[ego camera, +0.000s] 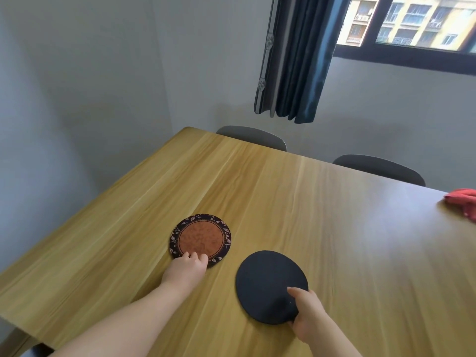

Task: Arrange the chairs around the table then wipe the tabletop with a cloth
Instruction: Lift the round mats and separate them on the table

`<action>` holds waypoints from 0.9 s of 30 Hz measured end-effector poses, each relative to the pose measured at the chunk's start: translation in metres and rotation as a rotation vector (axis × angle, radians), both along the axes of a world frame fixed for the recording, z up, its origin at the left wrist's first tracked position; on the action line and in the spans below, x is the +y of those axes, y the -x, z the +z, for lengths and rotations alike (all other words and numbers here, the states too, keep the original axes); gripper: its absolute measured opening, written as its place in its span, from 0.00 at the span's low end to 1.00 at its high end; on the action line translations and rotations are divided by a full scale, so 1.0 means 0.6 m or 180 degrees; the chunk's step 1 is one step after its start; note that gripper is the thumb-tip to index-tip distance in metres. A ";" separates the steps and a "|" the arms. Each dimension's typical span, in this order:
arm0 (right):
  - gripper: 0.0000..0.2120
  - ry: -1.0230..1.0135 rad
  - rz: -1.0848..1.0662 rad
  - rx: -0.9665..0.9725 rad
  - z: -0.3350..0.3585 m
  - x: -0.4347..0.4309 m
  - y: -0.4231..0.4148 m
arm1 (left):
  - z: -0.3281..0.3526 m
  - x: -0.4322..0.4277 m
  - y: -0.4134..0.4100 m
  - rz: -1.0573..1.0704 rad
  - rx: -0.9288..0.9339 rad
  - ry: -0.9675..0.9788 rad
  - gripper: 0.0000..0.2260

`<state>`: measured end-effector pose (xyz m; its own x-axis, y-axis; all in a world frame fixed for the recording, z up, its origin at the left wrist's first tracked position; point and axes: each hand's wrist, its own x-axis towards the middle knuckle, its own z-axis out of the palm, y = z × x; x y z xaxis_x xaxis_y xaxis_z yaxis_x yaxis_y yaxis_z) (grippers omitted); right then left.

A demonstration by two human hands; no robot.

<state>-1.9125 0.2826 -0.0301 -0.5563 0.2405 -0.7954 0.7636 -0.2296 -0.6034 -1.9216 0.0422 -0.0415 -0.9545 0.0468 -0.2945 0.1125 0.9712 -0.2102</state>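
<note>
Prep for wiping, I'd guess: left hand [189,266] pinches the round brown leaf-bordered mat [200,239], right hand [305,315] pinches the round black mat [268,282], crumpled red cloth [462,202] waits at 3 o'clock on the wooden table [257,189].

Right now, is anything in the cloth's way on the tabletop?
Two mats lie on the tabletop: the patterned mat held by the left hand, the black mat in the right hand. The red cloth lies far right.
</note>
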 end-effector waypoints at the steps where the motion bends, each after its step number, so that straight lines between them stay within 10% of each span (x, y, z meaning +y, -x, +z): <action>1: 0.25 -0.0009 0.0013 0.0017 -0.002 -0.001 0.000 | 0.000 -0.005 -0.002 0.0000 0.0007 -0.0019 0.17; 27: 0.24 -0.0072 0.0058 0.0090 0.000 -0.012 -0.008 | 0.004 -0.008 -0.027 0.0782 -0.0543 -0.1101 0.37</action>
<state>-1.9076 0.2753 -0.0303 -0.5828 0.2479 -0.7739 0.7502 -0.2020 -0.6296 -1.9053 0.0376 -0.0392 -0.8889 -0.0516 -0.4552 -0.1251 0.9832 0.1327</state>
